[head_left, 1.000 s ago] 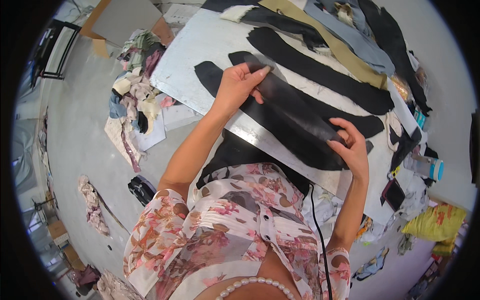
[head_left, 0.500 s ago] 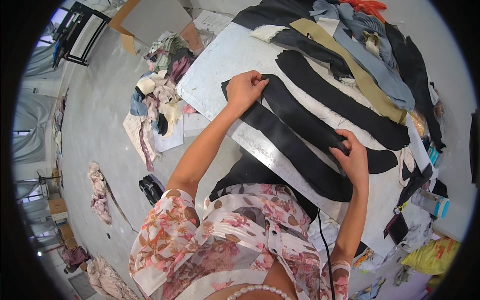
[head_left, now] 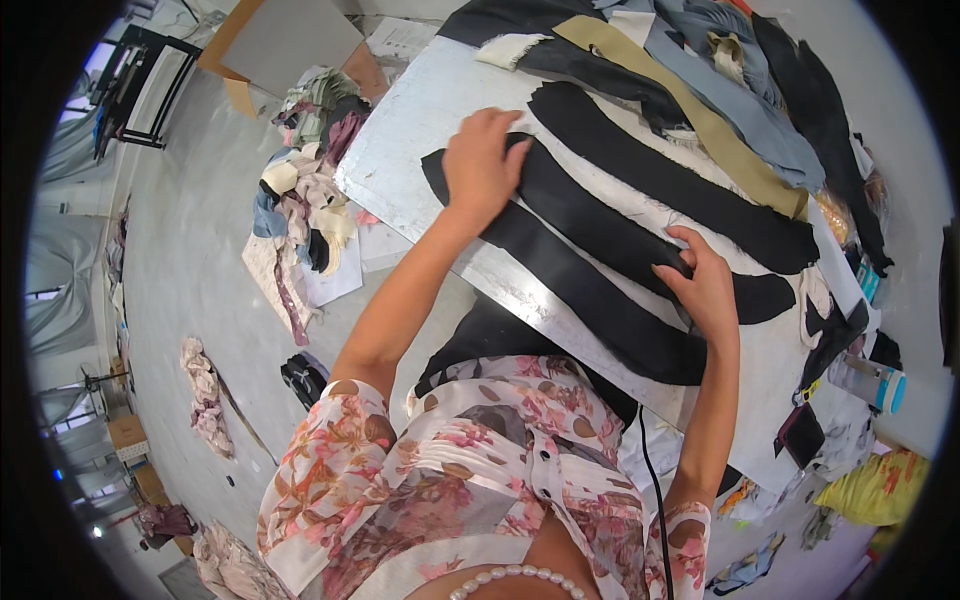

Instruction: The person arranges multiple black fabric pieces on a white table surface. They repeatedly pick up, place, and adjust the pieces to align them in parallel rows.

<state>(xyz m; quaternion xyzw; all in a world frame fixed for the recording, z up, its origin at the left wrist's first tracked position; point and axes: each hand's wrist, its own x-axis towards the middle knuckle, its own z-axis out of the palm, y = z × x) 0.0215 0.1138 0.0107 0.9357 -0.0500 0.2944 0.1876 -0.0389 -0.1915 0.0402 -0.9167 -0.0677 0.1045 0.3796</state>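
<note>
**Both our hands at the middle black strip, flat on the table**

We've got three long black strips side by side, slanted across the pale table. The middle black strip is the one we're on, between the front black strip and the rear black strip.

Our left hand is over the middle strip's left end, thumb and fingers apart, nothing clamped. Our right hand is at the same strip, nearer its other end, fingertips and thumb on the cloth. Can't tell if they're pinching it or just resting. Right wrist sits just beside the front strip's right end.

Behind the rear strip we see a khaki strip, then blue-grey cloth. Off to the right: a clear container with a blue lid and a yellow bag. Mixed fabric scraps lie left of the table.
</note>
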